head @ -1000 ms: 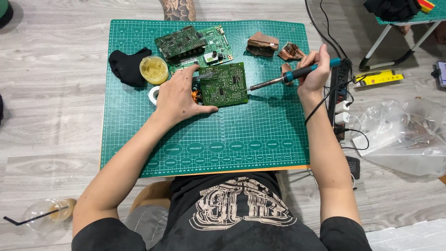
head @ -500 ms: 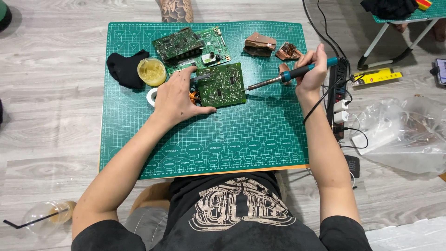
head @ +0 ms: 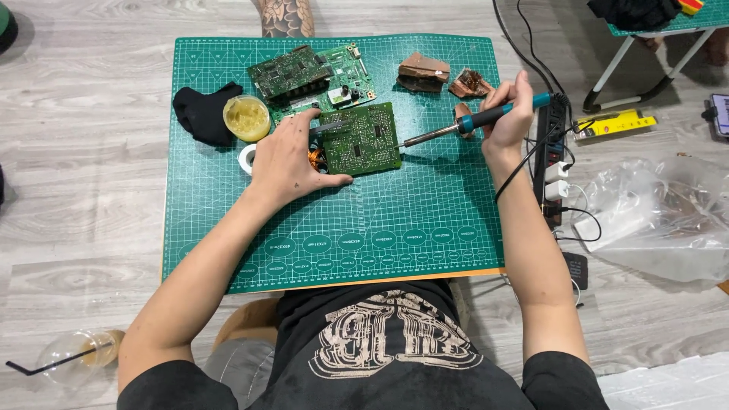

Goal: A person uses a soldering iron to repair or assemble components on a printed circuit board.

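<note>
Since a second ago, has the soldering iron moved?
No, not noticeably: the soldering iron in the right hand keeps its tip at the right edge of the circuit board, over the same part of the green mat.

The near half of the green cutting mat (head: 364,243) lies open; the far half is crowded (circuit boards (head: 311,76), flux tin (head: 246,117), black cloth (head: 203,112), brown parts (head: 423,70)).

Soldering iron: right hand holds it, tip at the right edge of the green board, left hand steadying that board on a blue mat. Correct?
Not quite. The mat is green, not blue, as the head view shows. The rest stands: right hand holds the soldering iron, tip at the board, left hand steadying it.
</note>
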